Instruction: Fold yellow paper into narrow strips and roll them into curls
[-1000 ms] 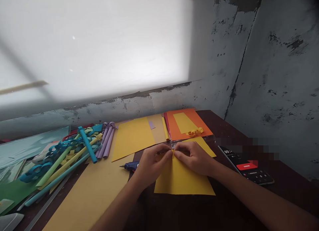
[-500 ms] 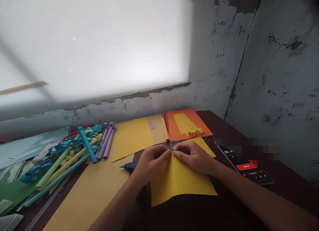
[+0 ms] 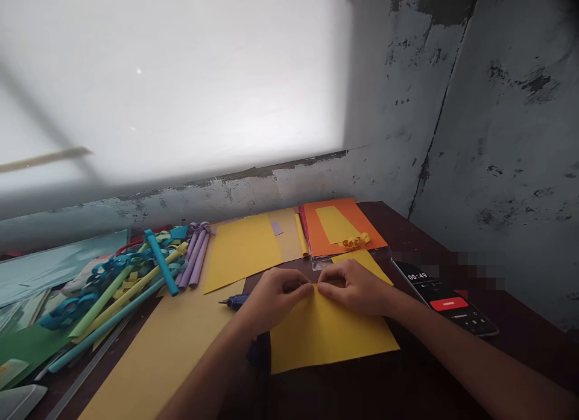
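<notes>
Both hands pinch the far edge of a yellow paper sheet in front of me. My left hand is closed on that edge, thumb towards me. Close beside it, almost touching, my right hand pinches the same edge. The sheet's near edge lies over the dark table, only slightly bowed. Partly behind my left hand is a dark blue tool with a pointed tip, like a glue gun. Another yellow paper piece lies just beyond my right hand.
Rolled paper tubes and curled strips are piled at left. A large tan sheet lies beneath my left forearm. Yellow card and an orange stack lie at the back. A phone showing a timer lies at right.
The yellow sheet's near edge has flattened out; the central bow seen before is much shallower. Both hands keep their pinch, shifted very slightly right in view.
</notes>
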Motion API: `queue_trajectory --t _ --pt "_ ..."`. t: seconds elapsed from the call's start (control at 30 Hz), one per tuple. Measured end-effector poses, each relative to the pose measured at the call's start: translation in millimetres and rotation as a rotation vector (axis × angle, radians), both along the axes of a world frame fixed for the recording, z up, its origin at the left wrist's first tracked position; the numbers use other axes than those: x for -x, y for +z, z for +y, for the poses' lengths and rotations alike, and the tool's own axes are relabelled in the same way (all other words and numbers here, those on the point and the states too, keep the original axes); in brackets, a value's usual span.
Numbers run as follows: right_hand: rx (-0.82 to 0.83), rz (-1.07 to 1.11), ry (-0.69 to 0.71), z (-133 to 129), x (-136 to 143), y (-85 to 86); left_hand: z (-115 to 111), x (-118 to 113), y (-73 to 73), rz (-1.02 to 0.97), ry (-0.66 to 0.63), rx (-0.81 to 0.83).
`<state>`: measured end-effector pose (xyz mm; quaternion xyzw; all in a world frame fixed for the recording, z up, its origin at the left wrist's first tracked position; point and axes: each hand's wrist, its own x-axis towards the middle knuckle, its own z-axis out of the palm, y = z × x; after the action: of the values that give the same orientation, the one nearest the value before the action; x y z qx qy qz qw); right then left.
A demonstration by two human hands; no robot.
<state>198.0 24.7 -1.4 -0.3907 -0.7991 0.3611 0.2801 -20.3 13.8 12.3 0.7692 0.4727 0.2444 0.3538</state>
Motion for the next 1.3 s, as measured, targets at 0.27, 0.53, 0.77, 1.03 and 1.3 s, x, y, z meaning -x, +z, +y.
queue_trajectory --t 0.27,0.53,0.77,1.03,1.3 --pt "0.028 -0.032 0.070 4.6 -6.5 -1.8 5.0 8.9 -3.6 -0.021 -0.055 0.091" --pt "0.076 0.004 0.034 5.2 -7.4 4.5 7.0 10.6 -3.1 -0.078 -0.008 0.054" --pt "0.132 0.082 0.012 7.1 -8.4 2.3 8.8 11.6 -6.2 -0.102 0.041 0.010" --pt "0.160 0.092 -0.013 7.6 -9.4 4.1 10.0 17.9 -3.6 -0.122 0.012 0.122" --pt "0.407 0.405 -0.200 19.5 -23.7 12.0 21.6 33.4 -4.7 -0.289 0.163 0.284"
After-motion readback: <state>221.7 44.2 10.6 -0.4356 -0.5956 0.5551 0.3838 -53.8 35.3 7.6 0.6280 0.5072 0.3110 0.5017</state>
